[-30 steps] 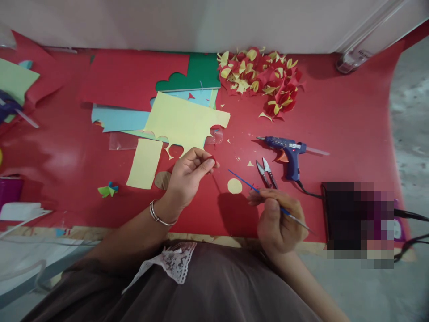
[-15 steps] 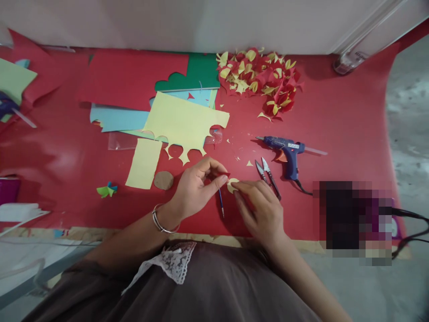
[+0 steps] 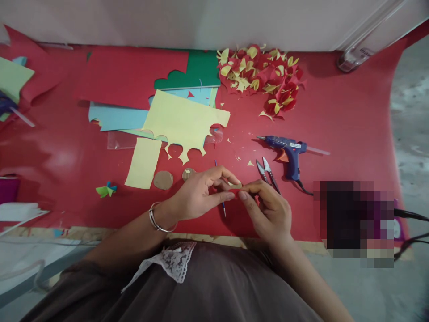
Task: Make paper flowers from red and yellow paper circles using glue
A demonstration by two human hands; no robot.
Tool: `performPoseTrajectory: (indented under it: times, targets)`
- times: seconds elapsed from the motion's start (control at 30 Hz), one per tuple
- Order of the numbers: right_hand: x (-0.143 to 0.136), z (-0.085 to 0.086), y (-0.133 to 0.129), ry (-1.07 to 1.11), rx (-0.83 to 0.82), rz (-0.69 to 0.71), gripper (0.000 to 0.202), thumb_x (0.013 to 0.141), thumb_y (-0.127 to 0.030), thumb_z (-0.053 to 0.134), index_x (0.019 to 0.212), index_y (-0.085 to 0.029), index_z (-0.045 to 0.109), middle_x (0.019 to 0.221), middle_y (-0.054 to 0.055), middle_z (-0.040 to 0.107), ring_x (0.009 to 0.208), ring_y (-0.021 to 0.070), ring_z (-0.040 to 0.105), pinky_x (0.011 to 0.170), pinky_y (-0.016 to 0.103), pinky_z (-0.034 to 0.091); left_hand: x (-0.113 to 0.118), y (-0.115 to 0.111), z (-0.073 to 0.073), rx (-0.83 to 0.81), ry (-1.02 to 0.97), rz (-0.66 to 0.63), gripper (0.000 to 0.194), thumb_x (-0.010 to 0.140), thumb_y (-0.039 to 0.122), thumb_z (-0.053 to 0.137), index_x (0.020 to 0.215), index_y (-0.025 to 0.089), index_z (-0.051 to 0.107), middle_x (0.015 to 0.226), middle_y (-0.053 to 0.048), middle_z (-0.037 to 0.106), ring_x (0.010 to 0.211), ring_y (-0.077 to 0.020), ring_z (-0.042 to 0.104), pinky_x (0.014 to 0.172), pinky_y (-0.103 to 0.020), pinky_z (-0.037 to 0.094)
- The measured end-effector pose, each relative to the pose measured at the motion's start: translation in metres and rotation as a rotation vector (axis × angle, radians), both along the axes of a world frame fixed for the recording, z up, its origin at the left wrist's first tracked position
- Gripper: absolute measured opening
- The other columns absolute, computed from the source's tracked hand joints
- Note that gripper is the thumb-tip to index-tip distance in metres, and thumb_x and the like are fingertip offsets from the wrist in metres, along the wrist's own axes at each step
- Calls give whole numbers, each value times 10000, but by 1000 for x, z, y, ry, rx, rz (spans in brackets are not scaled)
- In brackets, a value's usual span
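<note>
My left hand pinches a small red paper piece between thumb and fingers. Against it lies a small pale yellow paper piece, partly hidden by the fingertips. My right hand closes thumb and finger on the right end of these pieces, so the fingertips of both hands nearly meet. Below them on the table is a thin blue stick with a pale tip, partly covered by my left hand. Beside that hand lie two brown cardboard discs, one larger and one smaller.
A blue glue gun and open thread snips lie at right. Cut yellow sheets, red sheets and a pile of red and yellow paper petals sit behind. A green-blue paper piece is at left.
Both hands have come together, bringing the red and yellow pieces to one spot. My left hand shifted down and right, uncovering the smaller cardboard disc.
</note>
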State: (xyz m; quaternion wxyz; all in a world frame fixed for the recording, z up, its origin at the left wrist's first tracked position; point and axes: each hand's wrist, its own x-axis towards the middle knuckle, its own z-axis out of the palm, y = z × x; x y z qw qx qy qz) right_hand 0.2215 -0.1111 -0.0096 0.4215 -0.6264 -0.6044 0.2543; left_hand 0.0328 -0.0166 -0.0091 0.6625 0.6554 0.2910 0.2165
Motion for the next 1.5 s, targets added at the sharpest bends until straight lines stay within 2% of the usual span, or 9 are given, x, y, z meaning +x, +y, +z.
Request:
performPoseTrajectory:
  times: [0.13,0.33,0.53,0.67,0.87,1.03,1.33,1.4,1.5]
  targets:
    - [5,-5,-6,8,-43,-24,169,1031,-287,662,887,-231,731,801,-7,739,651,133,639,625,268,500,-1,1,-1,83,40,18,77,990,275,748,1034,220,715,972,-44,825,840,-160,779,727,-262,594]
    - [21,-12,-14,-42,-16,-317,199,1027,-365,699,895,-228,756,804,0,751,710,156,671,684,283,506,0,5,-12,283,205,263,83,1021,317,707,1024,244,747,961,-40,821,879,-186,760,750,-301,562]
    - [14,-14,-14,-61,24,-219,147,1012,-304,709,894,-229,754,792,-8,738,690,143,650,666,273,513,10,12,-20,601,228,266,103,1034,274,692,985,234,773,990,-45,819,938,-223,714,967,-424,484]
    - [9,-11,-12,-63,52,-192,132,1001,-302,724,892,-231,749,794,-1,745,663,145,641,633,280,513,14,6,-14,642,203,319,163,1049,276,653,1127,240,792,1070,-87,785,1025,-245,687,948,-413,504]
    - [10,-6,-13,-33,66,-103,85,996,-240,724,916,-232,751,801,-9,751,690,139,663,647,269,521,15,-8,4,555,5,70,140,1067,272,630,1043,208,753,932,-65,793,833,-188,679,808,-339,533]
    - [9,-5,-13,-25,43,-36,93,990,-209,724,900,-230,735,818,-5,762,700,139,681,640,263,530,11,-7,6,519,24,28,78,1033,216,662,979,190,712,899,-37,761,820,-156,674,744,-273,539]
    - [6,-6,-19,-88,11,48,94,991,-173,718,912,-224,715,821,-15,741,712,126,688,673,243,543,10,-8,2,887,168,-114,191,984,82,555,831,187,601,806,-28,664,763,-165,582,714,-296,481]
    - [6,-5,-21,-94,1,43,99,1002,-182,708,912,-224,712,808,-24,732,694,118,673,661,235,532,7,-3,2,885,149,-48,194,981,83,557,827,201,567,776,-8,632,733,-154,559,698,-289,472]
    - [8,-5,-24,-131,7,-37,99,1014,-198,703,918,-223,713,798,-25,724,686,114,655,644,231,514,-4,10,6,804,119,206,166,1003,150,582,857,217,540,772,9,601,703,-137,549,661,-273,460]
